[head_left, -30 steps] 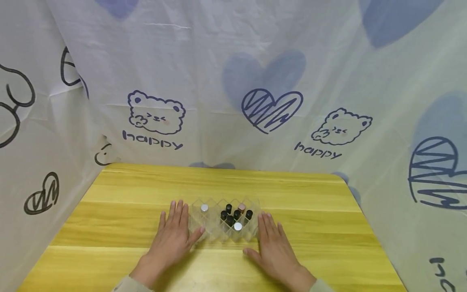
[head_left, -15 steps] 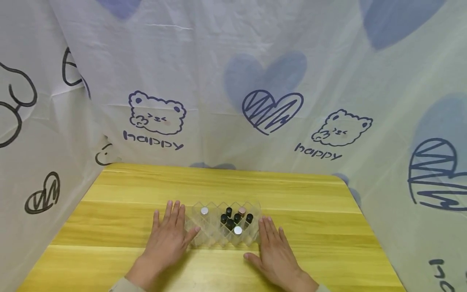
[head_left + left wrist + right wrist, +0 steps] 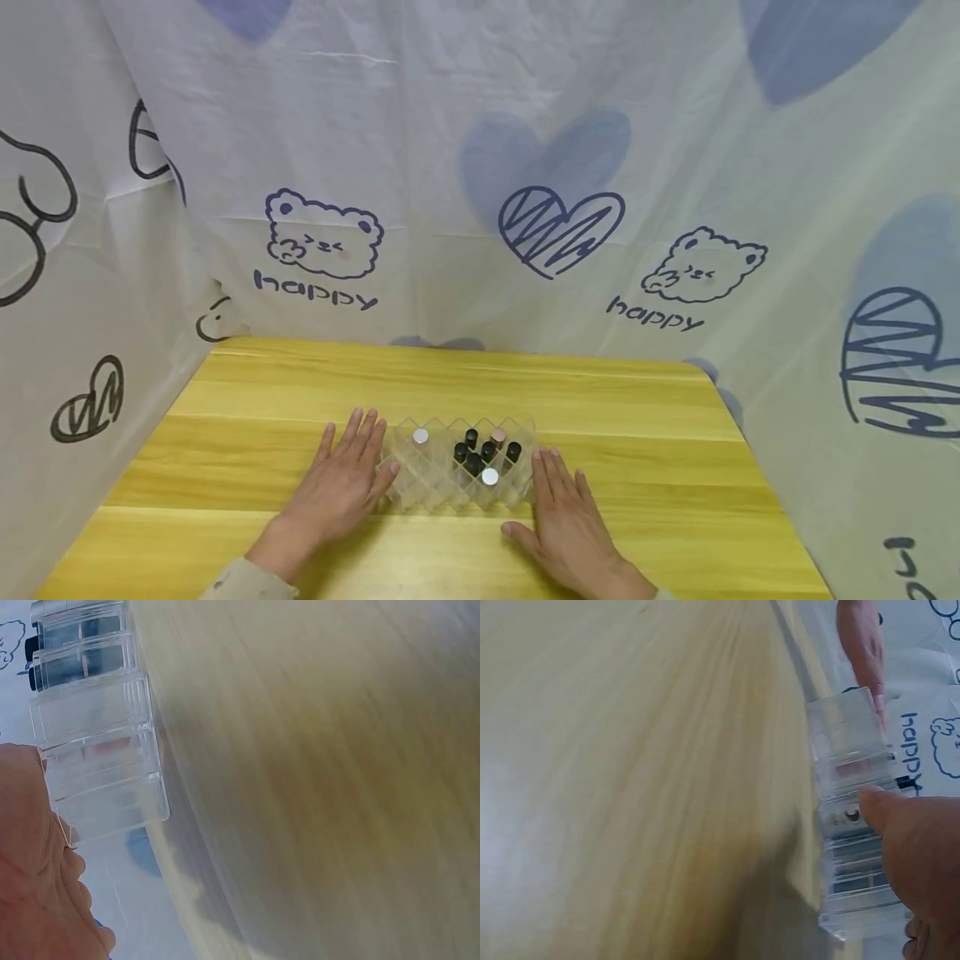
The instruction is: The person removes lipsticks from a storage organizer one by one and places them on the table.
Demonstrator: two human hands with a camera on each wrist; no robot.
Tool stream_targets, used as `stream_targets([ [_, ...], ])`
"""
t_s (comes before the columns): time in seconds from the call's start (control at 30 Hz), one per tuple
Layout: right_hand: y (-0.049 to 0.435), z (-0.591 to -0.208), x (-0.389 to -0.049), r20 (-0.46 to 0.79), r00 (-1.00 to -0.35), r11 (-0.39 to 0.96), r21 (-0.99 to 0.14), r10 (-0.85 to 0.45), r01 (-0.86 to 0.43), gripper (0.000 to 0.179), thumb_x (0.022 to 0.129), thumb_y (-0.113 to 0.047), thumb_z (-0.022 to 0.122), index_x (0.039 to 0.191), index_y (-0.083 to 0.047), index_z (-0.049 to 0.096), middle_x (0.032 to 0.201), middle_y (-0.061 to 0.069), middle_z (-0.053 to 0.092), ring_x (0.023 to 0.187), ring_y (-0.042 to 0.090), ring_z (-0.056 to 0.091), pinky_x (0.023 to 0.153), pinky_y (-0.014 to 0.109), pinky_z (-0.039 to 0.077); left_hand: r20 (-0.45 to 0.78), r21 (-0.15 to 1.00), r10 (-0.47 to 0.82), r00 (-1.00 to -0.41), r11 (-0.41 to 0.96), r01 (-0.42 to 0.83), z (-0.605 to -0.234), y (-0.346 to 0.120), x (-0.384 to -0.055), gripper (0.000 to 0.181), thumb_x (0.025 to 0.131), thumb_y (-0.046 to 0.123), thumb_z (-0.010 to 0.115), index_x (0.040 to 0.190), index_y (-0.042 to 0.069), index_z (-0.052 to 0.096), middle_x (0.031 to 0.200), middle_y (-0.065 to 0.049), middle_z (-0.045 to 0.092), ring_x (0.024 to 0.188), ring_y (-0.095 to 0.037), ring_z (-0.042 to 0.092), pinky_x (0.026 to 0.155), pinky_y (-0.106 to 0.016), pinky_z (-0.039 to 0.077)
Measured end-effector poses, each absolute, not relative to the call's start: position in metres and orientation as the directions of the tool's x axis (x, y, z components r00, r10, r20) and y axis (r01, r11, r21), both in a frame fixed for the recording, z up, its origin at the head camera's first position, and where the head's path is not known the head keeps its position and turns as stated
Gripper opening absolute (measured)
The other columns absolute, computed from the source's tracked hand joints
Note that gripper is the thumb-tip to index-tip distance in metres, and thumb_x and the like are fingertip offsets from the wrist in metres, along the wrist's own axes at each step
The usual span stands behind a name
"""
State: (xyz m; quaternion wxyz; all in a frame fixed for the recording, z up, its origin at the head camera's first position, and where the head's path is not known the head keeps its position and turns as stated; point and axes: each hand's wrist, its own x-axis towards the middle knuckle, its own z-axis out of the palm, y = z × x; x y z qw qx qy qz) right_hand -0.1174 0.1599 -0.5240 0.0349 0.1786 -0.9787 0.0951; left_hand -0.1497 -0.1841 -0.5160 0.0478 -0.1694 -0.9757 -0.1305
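A clear plastic organizer [image 3: 431, 492] with diamond-shaped compartments stands on the table, lengthwise across in front of the person. Several slim, lipstick-like tubes stand in it: most have black caps [image 3: 474, 463], one a pinkish cap [image 3: 498, 437], and two silver-white caps [image 3: 420, 436]. At its left end lies the left hand [image 3: 337, 492], fingers straight, thumb at the organizer's near corner. The right hand [image 3: 566, 525] has its straight fingers along the right end, its thumb out toward the front. In the right wrist view, the thumb [image 3: 885, 810] overlaps the organizer's front wall [image 3: 847, 814].
The yellow wood-grain table [image 3: 300, 383] spreads out around the organizer. White cloth [image 3: 442, 250] printed with bears, hearts and "happy" hangs behind the table and along both sides.
The organizer has come slightly nearer to the person. The left hand has shifted left, its thumb drawing back from over the organizer; the right hand has moved down slightly.
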Motion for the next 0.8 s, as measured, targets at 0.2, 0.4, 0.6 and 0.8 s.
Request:
stream_targets([
  [0.2,0.165,-0.507,-0.124,0.160,-0.932,0.915,-0.195,-0.325,-0.352,0.084,0.101,-0.059,0.063,0.155,0.004,0.047,0.160,0.024,0.047,0.151,0.044,0.042,0.121,0.072,0.030,0.139,0.246,0.307,-0.942,0.911,0.333,-0.520,-0.180,-0.148,0.073,0.114,0.050,0.036,0.164,-0.002,0.029,0.173,-0.020,0.022,0.163,-0.039,0.014,0.129,-0.067,0.012],
  [0.4,0.167,-0.489,-0.149,0.439,-0.840,0.893,-0.157,-0.320,-0.422,0.058,0.094,-0.038,0.082,0.130,0.004,0.066,0.129,0.019,0.067,0.121,0.038,0.061,0.106,0.058,0.051,0.150,0.242,0.291,-0.945,0.916,0.320,-0.521,-0.180,-0.146,0.076,0.113,0.053,0.037,0.164,-0.002,0.030,0.173,-0.021,0.023,0.163,-0.038,0.015,0.129,-0.068,0.012],
  [0.6,0.160,-0.486,-0.169,0.560,-0.753,0.848,-0.156,-0.346,-0.506,0.034,0.087,-0.024,0.089,0.108,-0.003,0.074,0.107,0.010,0.066,0.101,0.031,0.060,0.089,0.049,0.053,0.148,0.256,0.277,-0.949,0.916,0.308,-0.520,-0.180,-0.145,0.076,0.113,0.054,0.036,0.164,-0.002,0.029,0.173,-0.020,0.022,0.163,-0.038,0.015,0.129,-0.067,0.011],
  [0.8,0.152,-0.498,-0.174,0.530,-0.757,0.842,-0.137,-0.383,-0.522,0.030,0.084,-0.024,0.090,0.103,-0.007,0.074,0.104,0.007,0.066,0.098,0.029,0.059,0.086,0.047,0.053,0.146,0.278,0.262,-0.954,0.915,0.293,-0.520,-0.178,-0.146,0.076,0.113,0.053,0.037,0.164,-0.002,0.029,0.174,-0.021,0.022,0.163,-0.039,0.014,0.130,-0.067,0.011],
])
